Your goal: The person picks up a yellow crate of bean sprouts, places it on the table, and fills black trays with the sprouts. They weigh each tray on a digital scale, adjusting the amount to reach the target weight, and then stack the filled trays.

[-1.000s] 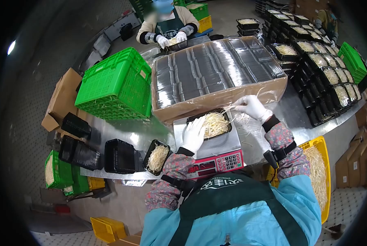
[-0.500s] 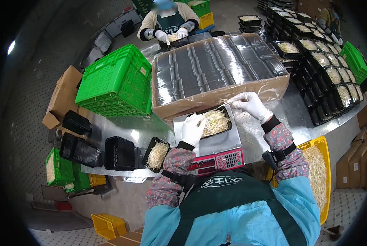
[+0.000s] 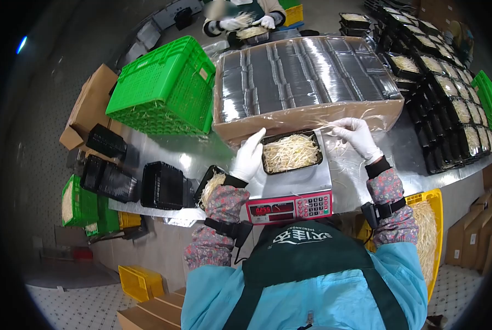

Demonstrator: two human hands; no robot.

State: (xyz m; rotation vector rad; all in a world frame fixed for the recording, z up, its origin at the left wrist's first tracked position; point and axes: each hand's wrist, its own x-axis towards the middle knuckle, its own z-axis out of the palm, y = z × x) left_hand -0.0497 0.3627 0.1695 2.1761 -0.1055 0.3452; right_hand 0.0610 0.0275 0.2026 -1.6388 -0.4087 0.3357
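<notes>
A black plastic tray (image 3: pixel 294 171) filled with bean sprouts (image 3: pixel 291 152) rests on the steel plate of a red digital scale (image 3: pixel 290 208), whose display glows with red digits. My left hand (image 3: pixel 248 158), in a white glove, is beside the tray's left edge with its fingers stretched out and nothing in them. Right of the tray, my gloved right hand (image 3: pixel 359 139) pinches a few thin sprouts close to the carton's front wall. Another sprout-filled tray (image 3: pixel 213 186) sits left of the scale, partly hidden by my left sleeve.
An open carton (image 3: pixel 312 114) of stacked black trays stands behind the scale, beside a green crate (image 3: pixel 163 88). Empty black trays (image 3: pixel 162 186) lie at left. Filled trays (image 3: pixel 455 104) are piled at right. A yellow crate (image 3: pixel 437 242) holds sprouts. Across the table, a person handles another tray.
My left hand has come off the sprouts to the tray's left side. My right hand still pinches sprouts. The view has shifted, and the scale's digits have changed.
</notes>
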